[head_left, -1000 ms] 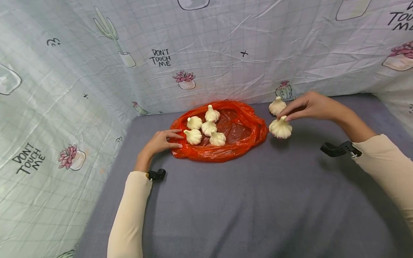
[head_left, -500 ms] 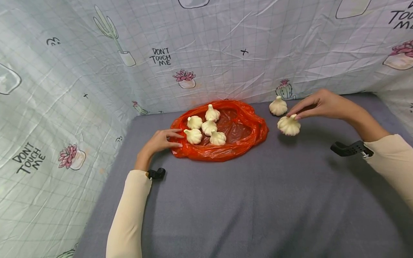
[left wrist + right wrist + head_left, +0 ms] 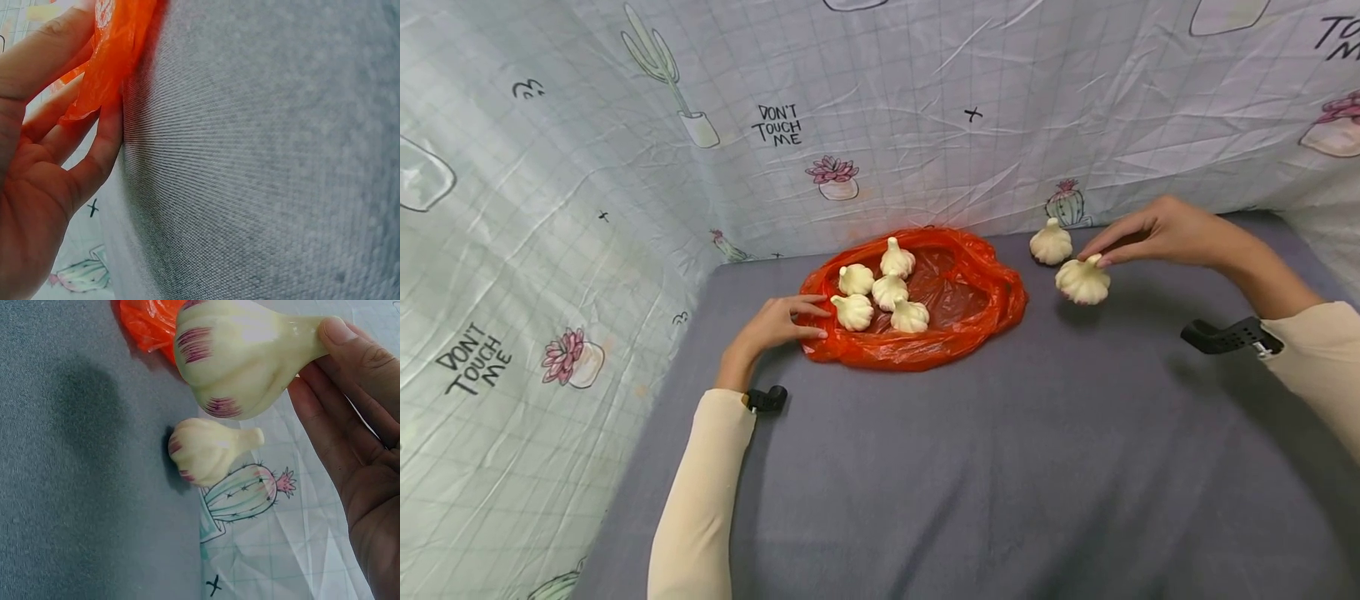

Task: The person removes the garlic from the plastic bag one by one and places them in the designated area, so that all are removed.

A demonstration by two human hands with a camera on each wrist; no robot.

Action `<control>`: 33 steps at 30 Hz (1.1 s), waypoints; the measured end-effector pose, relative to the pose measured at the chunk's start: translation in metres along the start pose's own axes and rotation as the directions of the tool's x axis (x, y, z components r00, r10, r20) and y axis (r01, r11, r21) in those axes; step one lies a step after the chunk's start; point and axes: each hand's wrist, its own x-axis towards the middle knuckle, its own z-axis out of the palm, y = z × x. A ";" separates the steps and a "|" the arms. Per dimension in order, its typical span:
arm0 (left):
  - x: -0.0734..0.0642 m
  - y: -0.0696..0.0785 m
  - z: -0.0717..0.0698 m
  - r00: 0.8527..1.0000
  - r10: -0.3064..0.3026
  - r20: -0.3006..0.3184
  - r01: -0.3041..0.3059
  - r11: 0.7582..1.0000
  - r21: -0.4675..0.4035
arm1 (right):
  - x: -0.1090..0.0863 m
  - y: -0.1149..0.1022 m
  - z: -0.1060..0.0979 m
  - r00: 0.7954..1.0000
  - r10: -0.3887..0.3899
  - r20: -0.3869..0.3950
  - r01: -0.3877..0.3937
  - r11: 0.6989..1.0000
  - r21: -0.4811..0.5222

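My right hand (image 3: 1176,235) pinches a garlic bulb (image 3: 1083,281) by its stem, held above the table to the right of the bag. The right wrist view shows this bulb (image 3: 244,359) with purple streaks, thumb and fingers at its neck. A second garlic bulb (image 3: 1051,242) stands on the table just behind it. At the left end of the red plastic bag (image 3: 895,356), my left hand (image 3: 771,323) holds the bag's edge. In the left wrist view the orange-red plastic (image 3: 115,56) passes between thumb and fingers. Several garlic bulbs (image 3: 890,292) sit grouped in the left half of the opened bag.
A grey cloth covers the table (image 3: 970,467). Behind and to the left hangs a pale patterned curtain (image 3: 895,125), close to the back edge of the bag and the standing bulb. Black camera mounts (image 3: 1231,335) jut from both wrists.
My right hand has carried its garlic bulb to the right, away from the bag. The left hand keeps its place at the bag, and the bulbs inside have not moved.
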 end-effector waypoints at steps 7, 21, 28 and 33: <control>0.002 0.002 -0.001 1.000 -0.001 0.005 0.001 1.000 -0.007 | -0.004 0.005 -0.007 0.999 0.036 -0.026 -0.037 0.999 -0.036; 0.000 0.005 -0.005 1.000 -0.005 0.010 0.005 1.000 0.005 | -0.007 0.015 -0.017 0.969 0.208 -0.132 -0.217 0.975 -0.056; -0.002 0.006 -0.007 1.000 -0.011 0.015 0.011 1.000 0.010 | -0.004 0.022 -0.020 0.963 0.224 -0.149 -0.241 0.964 -0.107; 0.001 0.006 -0.006 1.000 -0.004 0.024 0.003 1.000 0.023 | -0.003 0.028 -0.025 0.960 0.211 -0.186 -0.241 0.957 -0.160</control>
